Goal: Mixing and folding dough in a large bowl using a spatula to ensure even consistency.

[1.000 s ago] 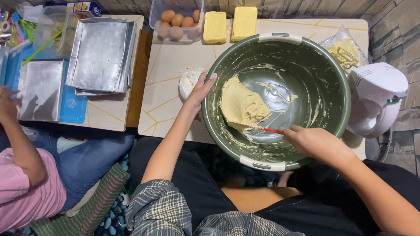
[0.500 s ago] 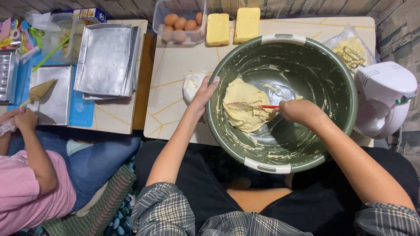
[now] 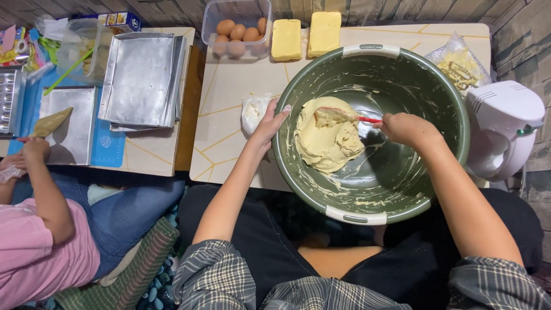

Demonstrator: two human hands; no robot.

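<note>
A big dark green bowl with white handles sits at the table's near edge, smeared inside with batter. A pale yellow lump of dough lies in its left half. My right hand is inside the bowl, shut on a red-handled spatula whose blade is buried in the top of the dough. My left hand grips the bowl's left rim from outside, thumb over the edge.
Two butter blocks and a clear tub of eggs stand behind the bowl. A white hand mixer lies right of it, a small plastic bag left. Metal baking trays cover the left table, where another person's hand holds a piping bag.
My right hand has carried the spatula from the bowl's lower part up toward its middle, pushing the dough leftward. The person on the left brought a piping bag over a tray.
</note>
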